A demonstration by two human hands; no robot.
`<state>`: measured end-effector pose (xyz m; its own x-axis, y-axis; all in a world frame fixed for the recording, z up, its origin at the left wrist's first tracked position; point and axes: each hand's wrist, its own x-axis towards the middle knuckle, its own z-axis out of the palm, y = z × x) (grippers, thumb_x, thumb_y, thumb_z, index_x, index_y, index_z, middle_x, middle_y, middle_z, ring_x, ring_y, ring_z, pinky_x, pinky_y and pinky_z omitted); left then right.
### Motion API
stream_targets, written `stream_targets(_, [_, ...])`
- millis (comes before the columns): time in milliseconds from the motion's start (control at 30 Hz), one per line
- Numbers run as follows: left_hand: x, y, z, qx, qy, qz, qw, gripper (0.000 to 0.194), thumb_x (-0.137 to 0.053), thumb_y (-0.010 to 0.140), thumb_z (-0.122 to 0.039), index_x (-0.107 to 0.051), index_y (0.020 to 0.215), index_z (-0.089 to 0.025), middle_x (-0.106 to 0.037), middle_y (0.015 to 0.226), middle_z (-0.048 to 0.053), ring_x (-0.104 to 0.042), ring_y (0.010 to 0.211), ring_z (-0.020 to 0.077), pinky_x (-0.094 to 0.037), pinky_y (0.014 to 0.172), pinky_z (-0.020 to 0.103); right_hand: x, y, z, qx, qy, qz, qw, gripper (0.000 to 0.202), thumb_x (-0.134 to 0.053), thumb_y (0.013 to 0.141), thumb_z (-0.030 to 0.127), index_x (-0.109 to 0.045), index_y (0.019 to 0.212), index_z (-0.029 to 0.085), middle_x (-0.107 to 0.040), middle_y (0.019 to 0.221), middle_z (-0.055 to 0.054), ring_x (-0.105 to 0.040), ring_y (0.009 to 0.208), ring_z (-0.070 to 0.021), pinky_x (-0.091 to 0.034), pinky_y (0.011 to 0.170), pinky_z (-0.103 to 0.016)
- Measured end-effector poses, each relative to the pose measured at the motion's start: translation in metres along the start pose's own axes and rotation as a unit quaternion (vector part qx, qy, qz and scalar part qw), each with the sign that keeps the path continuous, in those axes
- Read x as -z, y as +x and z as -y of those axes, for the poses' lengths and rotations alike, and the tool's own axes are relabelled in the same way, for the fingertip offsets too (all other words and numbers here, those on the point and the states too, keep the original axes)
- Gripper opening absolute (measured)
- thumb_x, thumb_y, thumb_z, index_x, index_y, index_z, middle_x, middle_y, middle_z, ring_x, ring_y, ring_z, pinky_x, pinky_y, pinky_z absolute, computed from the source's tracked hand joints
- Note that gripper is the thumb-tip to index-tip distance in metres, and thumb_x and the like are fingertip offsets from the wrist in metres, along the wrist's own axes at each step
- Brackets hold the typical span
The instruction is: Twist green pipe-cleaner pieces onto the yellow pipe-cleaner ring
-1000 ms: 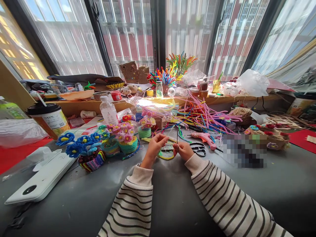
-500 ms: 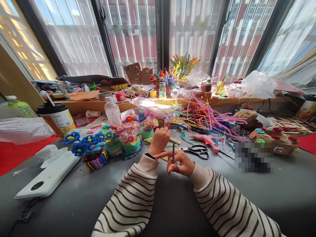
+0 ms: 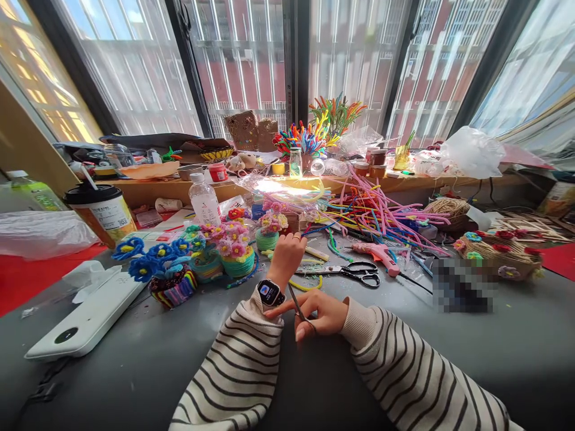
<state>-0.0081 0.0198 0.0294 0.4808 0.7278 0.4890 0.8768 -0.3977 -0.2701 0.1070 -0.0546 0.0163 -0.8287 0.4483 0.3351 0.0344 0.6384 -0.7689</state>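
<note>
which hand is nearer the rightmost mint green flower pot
Left. The left hand is just right of the mint green pot; the right hand is farther off, lower in the view.

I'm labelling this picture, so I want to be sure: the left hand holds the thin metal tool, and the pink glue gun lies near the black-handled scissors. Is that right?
Not quite: the head view shows the thin metal tool in the right hand, not the left. The pink glue gun does lie near the black-handled scissors.
</note>
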Motion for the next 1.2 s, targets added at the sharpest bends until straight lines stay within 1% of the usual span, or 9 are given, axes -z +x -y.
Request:
stream_targets(100, [-0.002,-0.005,0.000,0.033,-0.048,-0.008,0.998,0.019,-0.035,0.076,-0.011,-0.054,0.078,-0.014,-0.054,0.080,0.011,-0.048,0.074,0.0198,-0.031,0.062,0.031,0.001,0.001,-0.001,0.021,0.050,0.043,0.998,0.044,-0.042,0.070,0.050,-0.063,0.056,0.014,-0.060,0.095,-0.005,-0.056,0.081,-0.0145,-0.042,0.071,-0.022])
stream_targets(200, [-0.004,-0.012,-0.002,0.111,-0.184,-0.043,0.976,0.015,-0.040,0.075,-0.021,-0.055,0.075,-0.017,-0.054,0.076,0.007,-0.047,0.071,0.0174,-0.031,0.064,0.029,0.005,0.000,-0.010,0.007,0.065,-0.026,0.997,0.049,-0.037,0.071,0.054,-0.062,0.052,0.015,-0.063,0.082,-0.005,-0.056,0.067,-0.0118,-0.043,0.063,-0.022])
stream_targets(267, [-0.004,-0.016,-0.003,0.166,-0.313,-0.079,0.932,0.014,-0.044,0.073,-0.026,-0.056,0.071,-0.019,-0.053,0.071,0.004,-0.047,0.065,0.0144,-0.032,0.062,0.026,0.010,-0.002,-0.021,-0.022,0.064,-0.157,0.985,0.054,-0.032,0.073,0.055,-0.059,0.049,0.015,-0.062,0.069,-0.005,-0.051,0.054,-0.0094,-0.040,0.053,-0.021])
stream_targets(367, [-0.005,-0.020,-0.005,0.217,-0.489,-0.122,0.836,0.014,-0.051,0.068,-0.031,-0.058,0.065,-0.019,-0.054,0.068,0.002,-0.047,0.061,0.0128,-0.034,0.060,0.024,0.019,-0.004,-0.036,-0.076,0.039,-0.311,0.947,0.056,-0.032,0.073,0.055,-0.055,0.045,0.013,-0.057,0.055,-0.005,-0.044,0.045,-0.0078,-0.035,0.047,-0.021])
stream_targets(467, [-0.006,-0.021,-0.006,0.262,-0.603,-0.092,0.748,0.016,-0.056,0.062,-0.033,-0.060,0.065,-0.018,-0.056,0.063,0.001,-0.047,0.058,0.0120,-0.035,0.054,0.023,0.027,-0.004,-0.046,-0.128,-0.022,-0.335,0.933,0.061,-0.028,0.072,0.059,-0.055,0.043,0.013,-0.048,0.044,-0.002,-0.039,0.043,-0.0073,-0.032,0.047,-0.022])
stream_targets(567, [-0.006,-0.020,-0.007,0.280,-0.657,-0.047,0.698,0.018,-0.059,0.059,-0.032,-0.061,0.064,-0.016,-0.055,0.056,-0.001,-0.045,0.051,0.0100,-0.033,0.048,0.021,0.027,-0.003,-0.051,-0.160,-0.072,-0.287,0.942,0.066,-0.022,0.071,0.063,-0.055,0.042,0.013,-0.044,0.044,-0.001,-0.040,0.045,-0.0076,-0.031,0.050,-0.022])
stream_targets(800, [0.000,-0.020,-0.009,0.278,-0.691,-0.023,0.667,0.017,-0.060,0.058,-0.031,-0.061,0.062,-0.014,-0.053,0.049,-0.003,-0.041,0.046,0.0067,-0.030,0.043,0.019,0.025,0.001,-0.055,-0.210,-0.098,-0.242,0.942,0.068,-0.019,0.069,0.066,-0.057,0.050,0.013,-0.053,0.051,-0.003,-0.047,0.053,-0.0104,-0.033,0.058,-0.024])
stream_targets(1000, [-0.003,-0.021,-0.008,0.263,-0.705,-0.015,0.659,0.019,-0.058,0.060,-0.033,-0.060,0.061,-0.014,-0.048,0.047,-0.004,-0.039,0.045,0.0057,-0.030,0.044,0.018,0.032,0.006,-0.060,-0.176,-0.076,-0.217,0.957,0.071,-0.017,0.066,0.068,-0.056,0.050,0.012,-0.056,0.058,-0.005,-0.050,0.058,-0.0122,-0.035,0.062,-0.025])
stream_targets(1200, [-0.012,-0.021,-0.005,0.194,-0.749,0.025,0.634,0.020,-0.057,0.062,-0.033,-0.059,0.062,-0.013,-0.050,0.049,-0.003,-0.040,0.045,0.0059,-0.032,0.046,0.019,0.035,0.006,-0.057,-0.126,-0.060,-0.214,0.967,0.068,-0.019,0.066,0.068,-0.054,0.046,0.013,-0.057,0.064,-0.005,-0.051,0.062,-0.0125,-0.037,0.064,-0.024])
